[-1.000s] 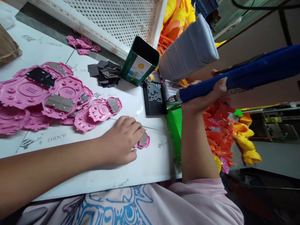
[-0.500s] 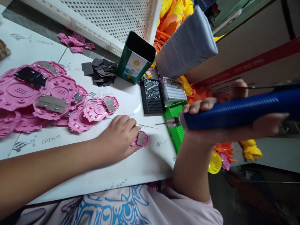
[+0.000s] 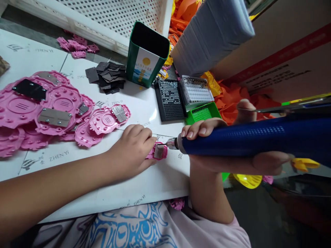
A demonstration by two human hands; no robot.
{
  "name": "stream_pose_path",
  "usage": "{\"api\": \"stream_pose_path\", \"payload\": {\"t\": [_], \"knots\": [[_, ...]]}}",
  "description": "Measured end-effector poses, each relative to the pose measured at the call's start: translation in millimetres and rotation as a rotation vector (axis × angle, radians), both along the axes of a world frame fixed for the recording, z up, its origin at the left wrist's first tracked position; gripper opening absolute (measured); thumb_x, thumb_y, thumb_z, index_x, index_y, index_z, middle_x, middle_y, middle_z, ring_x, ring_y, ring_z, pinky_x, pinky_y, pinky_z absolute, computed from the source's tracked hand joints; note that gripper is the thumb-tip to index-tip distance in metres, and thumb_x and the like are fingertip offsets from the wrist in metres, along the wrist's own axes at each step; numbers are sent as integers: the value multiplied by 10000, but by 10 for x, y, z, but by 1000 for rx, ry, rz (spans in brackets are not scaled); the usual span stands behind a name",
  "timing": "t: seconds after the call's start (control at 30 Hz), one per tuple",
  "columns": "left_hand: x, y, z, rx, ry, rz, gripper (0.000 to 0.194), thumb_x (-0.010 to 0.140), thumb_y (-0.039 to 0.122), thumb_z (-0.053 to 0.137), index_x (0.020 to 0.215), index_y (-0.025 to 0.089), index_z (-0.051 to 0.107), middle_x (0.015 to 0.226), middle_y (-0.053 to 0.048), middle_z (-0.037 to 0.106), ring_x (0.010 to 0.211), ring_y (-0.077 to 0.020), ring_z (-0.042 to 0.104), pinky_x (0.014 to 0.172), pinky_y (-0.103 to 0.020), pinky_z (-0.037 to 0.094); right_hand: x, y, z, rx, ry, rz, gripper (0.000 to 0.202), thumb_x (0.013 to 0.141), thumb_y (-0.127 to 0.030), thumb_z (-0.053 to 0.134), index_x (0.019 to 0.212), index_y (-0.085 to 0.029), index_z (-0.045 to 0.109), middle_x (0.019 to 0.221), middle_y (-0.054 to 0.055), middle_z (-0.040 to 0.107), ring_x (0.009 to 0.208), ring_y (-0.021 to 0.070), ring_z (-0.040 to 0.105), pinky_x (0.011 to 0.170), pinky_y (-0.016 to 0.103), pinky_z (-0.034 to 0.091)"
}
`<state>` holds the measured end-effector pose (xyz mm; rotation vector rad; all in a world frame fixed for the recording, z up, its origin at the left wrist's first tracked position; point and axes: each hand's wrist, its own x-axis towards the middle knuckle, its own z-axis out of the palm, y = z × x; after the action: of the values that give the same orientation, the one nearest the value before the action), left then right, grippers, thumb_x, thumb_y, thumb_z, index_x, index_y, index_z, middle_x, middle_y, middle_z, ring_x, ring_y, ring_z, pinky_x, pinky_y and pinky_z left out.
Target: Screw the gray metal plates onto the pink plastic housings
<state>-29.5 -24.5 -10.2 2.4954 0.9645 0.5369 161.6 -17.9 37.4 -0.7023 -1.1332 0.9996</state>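
My left hand [image 3: 137,148] is closed over a pink plastic part [image 3: 163,156] on the white tabletop, and most of the part is hidden under the fingers. A grey cover plate [image 3: 158,151] sits in its exposed end. My right hand [image 3: 207,134] is wrapped round a blue electric screwdriver [image 3: 232,139], held nearly level. The bit points left and its tip is over the grey plate; whether it touches a screw I cannot tell. To the left lies a pile of pink plastic parts [image 3: 62,103], several bearing grey or black plates.
Loose black plates [image 3: 111,76] lie beside a green tin [image 3: 147,58]. A black screw tray [image 3: 170,100], a clear box [image 3: 197,89] and a green tray [image 3: 204,113] stand behind my right hand. A white perforated crate [image 3: 116,20] and a carton [image 3: 279,58] border the table.
My right hand has brought the screwdriver left and down, from beside the pink part to over its grey plate. My left hand stays on the part. The view has shifted slightly.
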Motion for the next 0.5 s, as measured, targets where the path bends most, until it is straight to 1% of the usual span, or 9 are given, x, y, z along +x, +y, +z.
{"api": "stream_pose_path", "payload": {"t": [0.07, 0.17, 0.3, 0.37, 0.5], "knots": [[-1, -2, 3, 6, 1, 2, 385, 836, 397, 664, 1083, 102, 653, 1006, -129, 596, 973, -316, 480, 871, -463, 395, -3, 2, -19, 2, 10, 2, 478, 728, -614, 580, 1142, -379, 619, 665, -16, 642, 514, 193, 587, 510, 406, 528], [3, -4, 7, 6, 7, 1, 382, 838, 398, 660, 1086, 107, 651, 1015, -128, 598, 980, -316, 479, 875, -463, 394, -19, 12, -25, -18, -35, -24, 484, 730, -628, 571, 1148, -388, 615, 656, -19, 636, 501, 197, 586, 504, 414, 529], [11, 3, 17, -15, 17, 3, 373, 830, 399, 667, 1078, 121, 650, 1014, -121, 598, 978, -309, 482, 871, -454, 395, -11, 38, -23, 15, -41, -33, 446, 737, -641, 552, 1094, -388, 640, 647, -22, 633, 481, 191, 584, 480, 403, 524], [11, 8, 21, -20, 20, 4, 368, 825, 397, 673, 1075, 128, 650, 1011, -118, 598, 977, -307, 483, 871, -451, 395, 5, 54, -23, 27, -24, -22, 441, 737, -642, 558, 1077, -378, 652, 646, -20, 633, 479, 189, 588, 468, 395, 521], [8, 8, 20, -26, 15, 4, 374, 818, 386, 678, 1084, 126, 650, 1024, -125, 599, 988, -311, 480, 878, -462, 391, 29, 68, -18, 23, 8, 30, 480, 739, -616, 577, 1124, -337, 647, 662, -4, 651, 511, 198, 607, 474, 396, 523]]}}
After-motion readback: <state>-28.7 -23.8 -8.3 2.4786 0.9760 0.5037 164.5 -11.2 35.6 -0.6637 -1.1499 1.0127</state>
